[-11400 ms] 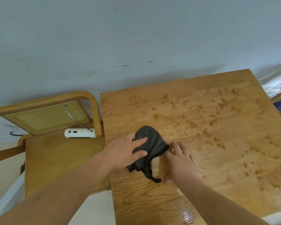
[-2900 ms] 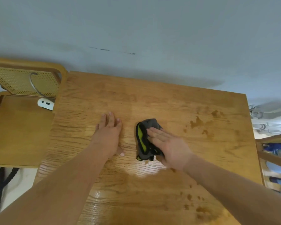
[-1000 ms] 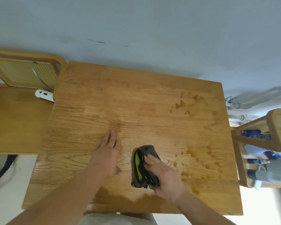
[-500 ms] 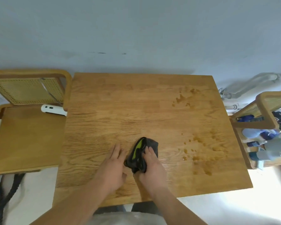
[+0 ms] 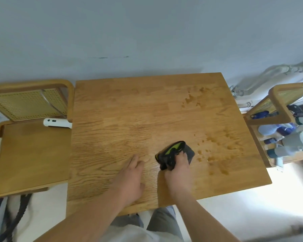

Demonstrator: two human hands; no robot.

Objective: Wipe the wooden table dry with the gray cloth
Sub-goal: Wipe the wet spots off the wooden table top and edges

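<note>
The square wooden table (image 5: pixel 129 110) fills the middle of the head view. A dark gray cloth (image 5: pixel 173 151) with a lime-green patch lies bunched on its near right part. My right hand (image 5: pixel 179 167) grips the cloth from the near side, fingers curled over its edge. My left hand (image 5: pixel 132 173) rests flat on the wood just left of the cloth, fingers straight. Water drops and wet patches (image 5: pixel 215 152) lie to the right of the cloth. More wet spots (image 5: pixel 192 99) sit near the far right corner.
A wooden chair (image 5: pixel 30 154) with a cane back stands left of the table, with a white device (image 5: pixel 57 122) on its seat. On the right, a second cane chair (image 5: pixel 280 109) holds bottles and blue items. A pale wall runs behind the table.
My right hand and the cloth have shifted a little to the right, toward the wet patches. The cloth is more bunched under curled fingers. My left hand stays flat beside it.
</note>
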